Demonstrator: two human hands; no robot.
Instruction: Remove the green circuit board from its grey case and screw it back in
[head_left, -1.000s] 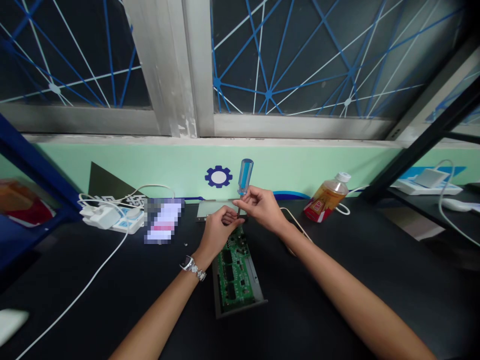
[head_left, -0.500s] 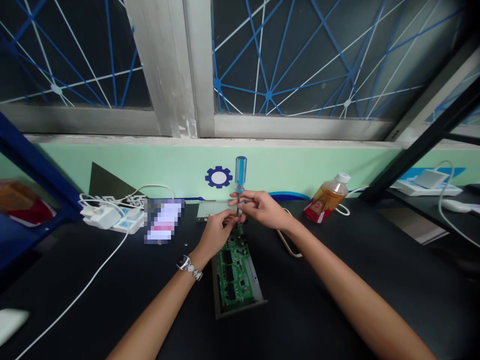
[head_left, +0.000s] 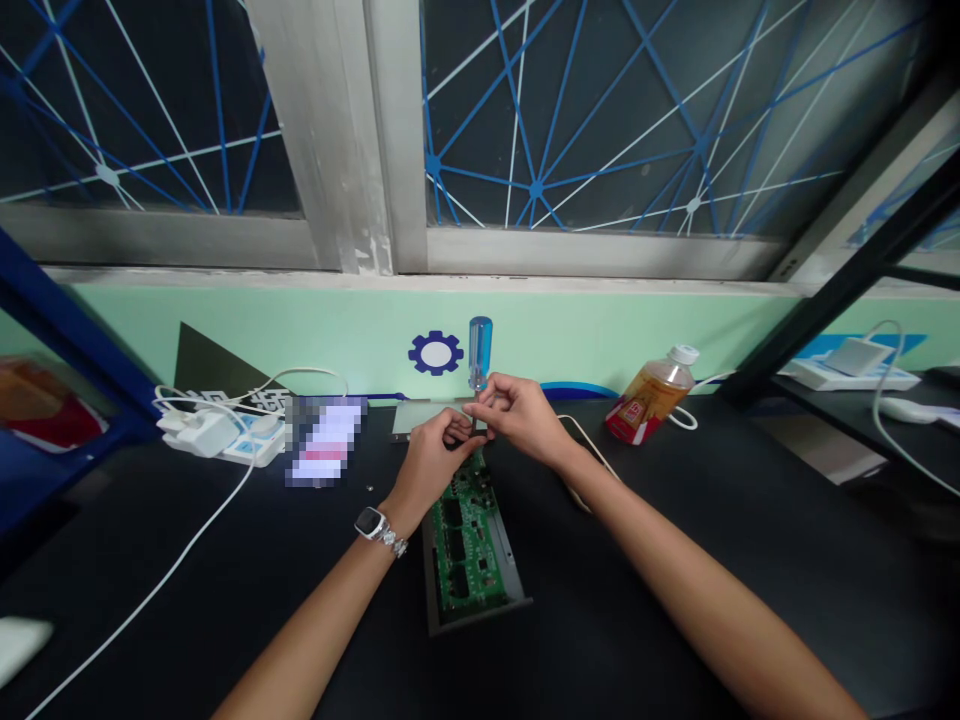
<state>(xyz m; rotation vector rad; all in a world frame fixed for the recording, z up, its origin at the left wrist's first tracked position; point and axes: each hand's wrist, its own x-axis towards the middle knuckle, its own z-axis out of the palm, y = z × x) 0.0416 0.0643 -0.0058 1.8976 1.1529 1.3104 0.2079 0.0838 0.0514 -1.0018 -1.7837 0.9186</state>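
Observation:
A screwdriver [head_left: 481,350] with a clear blue handle stands upright, tip down, over the far end of a green circuit board [head_left: 472,550] in a shallow metal casing [head_left: 517,603]. My right hand [head_left: 525,420] is closed, pinching the screwdriver just below its handle. Low on the shaft, the thumb and curled fingers of my left hand [head_left: 435,455] close around it. Those fingers hide the tip and the spot it meets. A flat, light metal panel [head_left: 412,415] lies behind my left hand.
Left of the hands lie a blurred-out phone [head_left: 326,445], a white power strip [head_left: 259,440] with cables and a tiny metal piece [head_left: 370,488]. A drink bottle [head_left: 651,395] leans at the right, by a looped pale cable [head_left: 592,445]. The wall [head_left: 360,340] rises behind the desk.
My right hand's fingers have drawn in from a looser spread to a tighter pinch on the screwdriver, and its handle has turned. My left hand's fingers have curled slightly more.

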